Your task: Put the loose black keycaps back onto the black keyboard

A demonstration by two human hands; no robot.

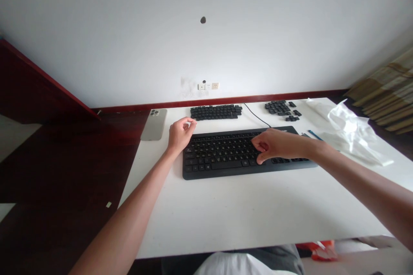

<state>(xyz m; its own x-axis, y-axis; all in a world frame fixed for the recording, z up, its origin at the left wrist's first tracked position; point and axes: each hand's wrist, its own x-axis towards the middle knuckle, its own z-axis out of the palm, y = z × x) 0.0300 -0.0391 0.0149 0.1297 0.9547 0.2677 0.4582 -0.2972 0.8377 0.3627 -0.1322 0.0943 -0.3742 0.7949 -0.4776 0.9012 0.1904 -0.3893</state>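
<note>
A black keyboard [226,165] lies on the white table in front of me. Keycaps sit along its left side and bottom row, while many other positions look like bare sockets. My right hand [274,142] rests over the keyboard's right part, fingers curled in and thumb down on the keys near the bottom row; nothing shows in it. My left hand [181,134] is at the keyboard's upper left corner. Its fingers are bent, with thumb and forefinger tips together beside a block of loose black keycaps [215,112]; what they hold, if anything, is too small to name.
Another cluster of loose keycaps [277,108] lies at the back right. A phone [154,125] lies at the table's left edge. To the right are a blue stick-like tool [314,135] and a crumpled white plastic bag [351,131]. The keyboard's cable [256,116] runs toward the back.
</note>
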